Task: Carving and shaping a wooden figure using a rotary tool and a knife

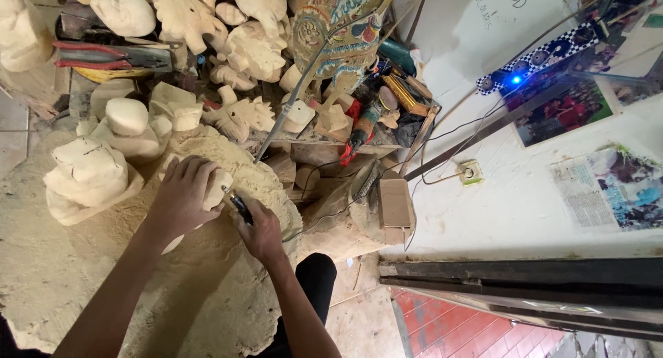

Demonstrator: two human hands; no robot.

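Carving was in hand at frame centre-left: left hand (181, 195) clasped the wood block (219, 186); right hand (259, 228) clenched the carving tool (239, 206). Next cut needed steady control.

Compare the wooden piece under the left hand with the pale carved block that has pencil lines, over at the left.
The wooden piece is gripped by the left hand and mostly hidden; the pencil-lined block lies untouched and in full view. The right hand holds a dark tool against the first; no tool is near the second. Both are pale, unpainted wood.
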